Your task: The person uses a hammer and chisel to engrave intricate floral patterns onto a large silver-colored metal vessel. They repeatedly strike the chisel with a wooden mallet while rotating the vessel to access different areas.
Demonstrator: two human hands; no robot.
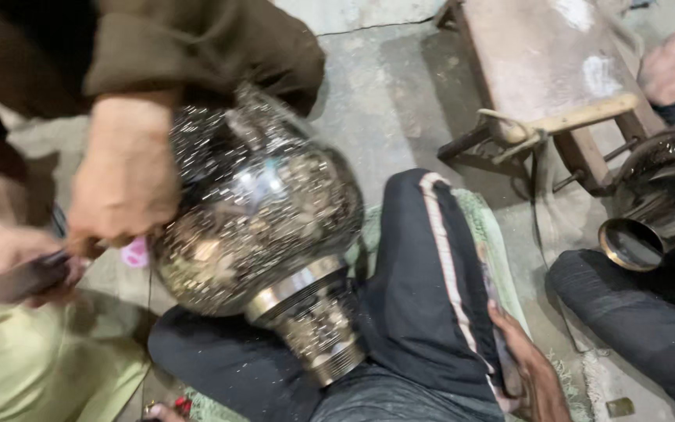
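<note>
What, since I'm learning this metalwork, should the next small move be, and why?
Probably steady the vase: it lies tilted, neck against a co-worker's dark trouser leg, and looks blurred. The right hand curls at its side; the left hand grips a dark tool.

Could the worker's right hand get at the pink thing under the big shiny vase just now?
Probably yes: the right hand sits just above the pink thing, beside the vase, though it seems busy gripping something.
</note>
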